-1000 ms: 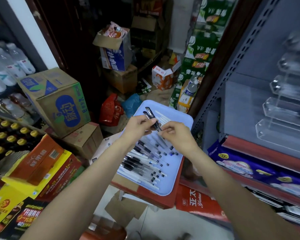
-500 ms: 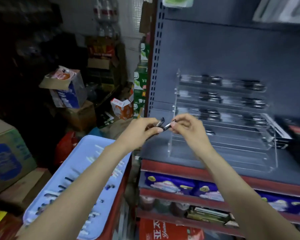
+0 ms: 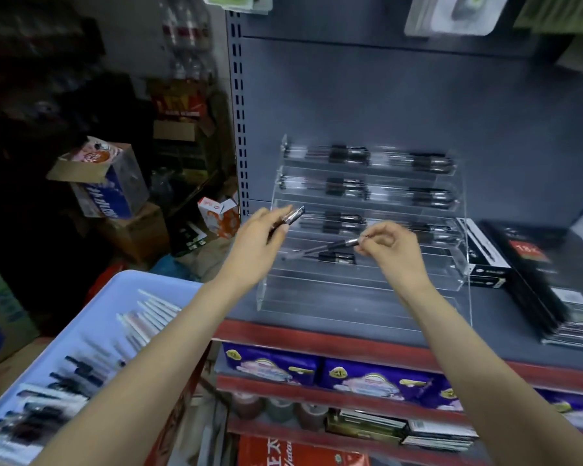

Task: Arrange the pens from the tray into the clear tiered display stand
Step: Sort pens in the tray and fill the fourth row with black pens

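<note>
The clear tiered display stand (image 3: pixel 364 294) sits on the grey shelf ahead of me, with black pens lying in its upper tiers. My left hand (image 3: pixel 256 243) is shut on a black pen (image 3: pixel 293 215), held just off the stand's left edge. My right hand (image 3: pixel 389 247) pinches a second black pen (image 3: pixel 330 247) by its end, the pen lying nearly level over a middle tier, just above a pen resting there. The light blue tray (image 3: pixel 115 301) at lower left holds several more pens (image 3: pixel 81 368), partly hidden by my left forearm.
Black boxed goods (image 3: pixel 532 274) are stacked on the shelf right of the stand. Purple packets (image 3: pixel 273 363) fill the shelf below behind its red edge. Cardboard boxes (image 3: pixel 105 183) crowd the dark area at left. A perforated shelf upright (image 3: pixel 238 105) rises behind the stand's left side.
My hands have come apart: the right hand carried one pen right and down over a middle tier, while the left stays near the stand's left edge. My view moved closer to the stand.
</note>
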Motion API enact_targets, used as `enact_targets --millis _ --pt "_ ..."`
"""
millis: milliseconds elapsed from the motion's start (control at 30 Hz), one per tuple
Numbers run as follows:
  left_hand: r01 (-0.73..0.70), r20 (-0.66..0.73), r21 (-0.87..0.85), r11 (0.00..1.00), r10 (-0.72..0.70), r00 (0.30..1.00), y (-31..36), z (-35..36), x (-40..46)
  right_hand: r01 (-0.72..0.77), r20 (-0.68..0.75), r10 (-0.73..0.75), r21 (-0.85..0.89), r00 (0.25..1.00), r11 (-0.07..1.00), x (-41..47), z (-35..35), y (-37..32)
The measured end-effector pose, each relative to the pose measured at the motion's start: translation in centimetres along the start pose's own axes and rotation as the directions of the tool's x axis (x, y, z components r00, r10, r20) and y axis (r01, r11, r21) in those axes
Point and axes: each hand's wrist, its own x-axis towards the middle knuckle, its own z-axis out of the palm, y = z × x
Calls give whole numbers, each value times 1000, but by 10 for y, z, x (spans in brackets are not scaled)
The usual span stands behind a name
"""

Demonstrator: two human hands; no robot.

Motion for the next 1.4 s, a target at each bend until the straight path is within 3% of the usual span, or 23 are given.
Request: enact_targets --millis 133,233,400,567,833,933,1033,1100,1167,1267,1400 --pt "32 -37 -29 999 -33 999 5 -2 -3 68 73 -46 -331 996 941 4 0 6" --pt "24 -15 38 999 -23 1000 6 -4 -6 101 139 -40 -466 989 879 7 -1 4" --pt "13 40 89 996 -17 999 10 -3 -10 59 193 67 -582 979 811 13 -1 -8" --pt "74 7 -1 997 -74 997 16 -2 -11 24 199 144 -660 969 751 17 4 -15" --pt "71 12 68 995 -72 997 21 0 -11 27 196 131 -645 972 763 7 1 -4" --pt "50 30 83 995 -53 998 23 1 -12 84 171 25 -600 985 795 2 -3 -5" --pt "14 72 93 996 -21 997 27 2 -13 71 156 -39 -210 987 975 -6 -2 -13" --pt "-13 94 80 997 6 996 31 5 -12 47 226 -50 17 973 999 -11 0 -18" --pt "-26 82 65 998 20 996 34 6 -11 43 237 -63 88 969 995 -12 -1 -18" --pt "4 -21 120 993 -2 1000 29 5 -12 40 160 -48 56 986 998 -9 -9 -13" --pt "192 -147 188 963 -166 975 5 -1 -16 86 56 -77 -179 995 980 -5 -18 1"
